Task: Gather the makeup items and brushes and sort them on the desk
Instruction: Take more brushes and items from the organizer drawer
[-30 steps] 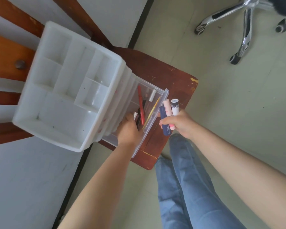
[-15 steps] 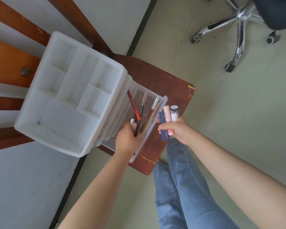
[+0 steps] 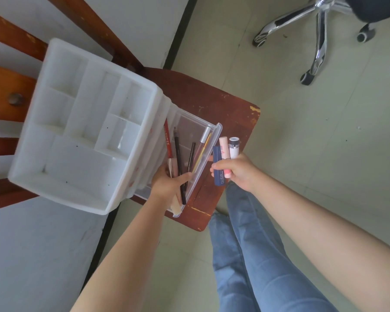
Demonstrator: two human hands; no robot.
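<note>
Since 0.5 s ago, left hand [image 3: 170, 182] has drawn its bundle of pencils and slim sticks [image 3: 178, 158] further out of the clear drawer [image 3: 198, 154]; their lower ends now cross the drawer's front edge toward the bottom of the frame. Fingers are curled round the bundle: a red pencil [image 3: 166, 140], dark pencils, a pale stick. One silver-capped pen [image 3: 204, 140] lies in the drawer against its front wall.

Right hand [image 3: 239, 172], just right of the drawer, grips three tubes upright: a navy tube [image 3: 218, 167], a pink tube [image 3: 223, 146], a white tube with dark lettering [image 3: 234, 146]. Position is little changed.

Drawer is pulled out from a white compartmented organizer [image 3: 83, 129], centre-left of frame. Organizer sits on a worn red-brown wooden surface [image 3: 232, 109] with chipped edges; which piece of furniture this is I cannot tell. Wooden slats [image 3: 0, 91] run behind at the left, against a white wall. Floor is pale green tile [image 3: 324, 154]. A chrome chair base with castors [image 3: 318, 39] stands at upper right. Blue jeans [image 3: 245, 255] show at bottom centre.
</note>
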